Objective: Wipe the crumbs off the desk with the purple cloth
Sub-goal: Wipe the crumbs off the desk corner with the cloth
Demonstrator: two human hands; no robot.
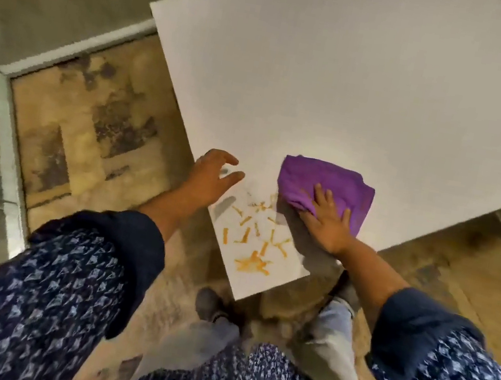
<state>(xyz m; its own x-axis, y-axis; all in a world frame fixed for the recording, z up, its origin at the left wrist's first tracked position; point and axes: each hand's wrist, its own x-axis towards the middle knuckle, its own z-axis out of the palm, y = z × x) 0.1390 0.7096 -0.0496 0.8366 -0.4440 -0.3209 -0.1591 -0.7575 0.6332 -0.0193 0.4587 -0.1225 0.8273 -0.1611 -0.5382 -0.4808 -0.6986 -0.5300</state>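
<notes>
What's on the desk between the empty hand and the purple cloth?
Head view: mostly bare white desk between left hand and purple cloth; orange crumbs lie just nearer the person.

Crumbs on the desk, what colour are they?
Orange, seen in the head view: the crumbs lie scattered near the desk corner.

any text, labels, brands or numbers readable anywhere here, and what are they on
None: no text can be read in this view.
The desk is plain white with no label.
The purple cloth under the right hand shows no tag or print.
The sleeves carry a white pattern of shapes, not letters.
The orange crumbs bear no marks.
</notes>
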